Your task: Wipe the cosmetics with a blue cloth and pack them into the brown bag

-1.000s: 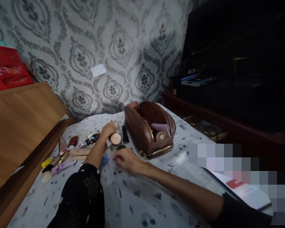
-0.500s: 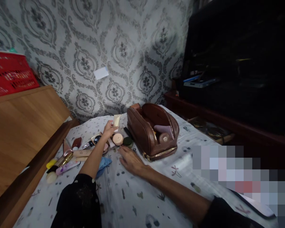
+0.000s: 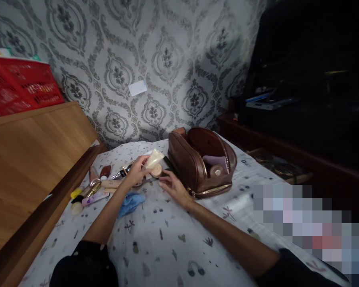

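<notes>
My left hand (image 3: 139, 171) is closed on a cream-coloured squeeze tube (image 3: 154, 158), held tilted above the bed. Just below the tube sits a round peach-coloured cosmetic jar (image 3: 156, 170). My right hand (image 3: 175, 189) is beside this jar with its fingers apart and nothing visible in them. It covers most of a dark round container. To its right stands an open brown cosmetic bag (image 3: 185, 167), a mauve item (image 3: 217, 161) showing inside. Left of my left hand lie several cosmetics, among them a purple-and-white tube (image 3: 94, 198), and a crumpled blue cloth (image 3: 131, 204).
The patterned white sheet (image 3: 167, 247) covers the bed, with a wooden headboard (image 3: 44, 143) on the left. A red basket (image 3: 24, 85) stands above it. Patterned wallpaper is behind, and a large dark screen (image 3: 311, 71) is on the right.
The tube in my left hand has tipped to the right and come closer to the peach jar. My right hand has moved up and right, over the dark container. The view has shifted left.
</notes>
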The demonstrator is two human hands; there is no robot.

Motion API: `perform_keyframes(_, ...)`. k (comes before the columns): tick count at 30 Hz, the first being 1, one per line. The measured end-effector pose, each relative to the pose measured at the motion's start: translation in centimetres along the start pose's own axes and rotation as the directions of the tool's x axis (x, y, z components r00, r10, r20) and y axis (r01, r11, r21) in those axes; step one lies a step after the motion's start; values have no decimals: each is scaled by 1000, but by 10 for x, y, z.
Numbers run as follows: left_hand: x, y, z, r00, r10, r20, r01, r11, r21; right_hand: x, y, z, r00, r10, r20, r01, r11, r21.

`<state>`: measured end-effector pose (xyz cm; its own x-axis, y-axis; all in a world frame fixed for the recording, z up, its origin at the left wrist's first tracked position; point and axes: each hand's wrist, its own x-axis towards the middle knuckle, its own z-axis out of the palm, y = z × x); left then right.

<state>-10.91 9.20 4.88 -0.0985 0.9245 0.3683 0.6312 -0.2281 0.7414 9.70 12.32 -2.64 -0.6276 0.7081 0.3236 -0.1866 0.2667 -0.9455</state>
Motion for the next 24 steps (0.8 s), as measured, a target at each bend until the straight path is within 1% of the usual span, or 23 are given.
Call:
perform_keyframes(2,-19,16,-7,992,28,124,-33,999,36,1,-1,-1,996,76,-46,-68,987,149)
perform_keyframes(3,-29,24,-12,984,36,175,-49,997,68,1,-2,-1,994,100,-50,-89,978,190)
perform_keyframes(4,-39,30,-17,980,36,198,-58,993,107,1,-2,-1,993,114,-40,-104,973,208)
perform_keyframes(5,-49,36,-23,980,28,195,-58,987,151,1,-3,-1,992,120,-26,-112,972,206)
perform_keyframes(7,-71,41,-34,989,7,146,-46,963,267,-1,-4,-2,994,113,-10,-110,981,158)
perform_keyframes(9,-95,41,-41,991,-6,136,-51,911,410,-3,-4,-4,995,98,-9,-97,993,73)
perform_keyframes(12,-130,32,-41,981,-22,192,-96,807,583,-7,-6,-7,998,65,-10,-66,995,-73)
perform_keyframes(14,-143,26,-38,983,-31,181,-93,768,634,-11,-7,-7,999,50,-3,-50,988,-146)
perform_keyframes(15,-146,25,-36,988,-28,150,-75,764,641,-13,-7,-7,999,46,-3,-45,984,-171)
perform_keyframes(17,-143,25,-31,998,-3,57,-33,783,621,-18,-9,-6,999,42,-21,-45,978,-203)
perform_keyframes(19,-131,27,-23,998,47,-33,-20,819,573,-23,-11,-4,999,35,-32,-41,971,-234)
perform_keyframes(20,-124,28,-18,996,74,-57,-31,837,547,-26,-13,-3,999,29,-30,-35,965,-259)
perform_keyframes(22,-113,27,-2,993,101,-57,-59,864,500,-31,-17,-2,1000,9,-15,-14,947,-322)
perform_keyframes(24,-107,23,17,996,90,-21,-69,877,476,-35,-21,-2,1000,-15,-2,13,928,-372)
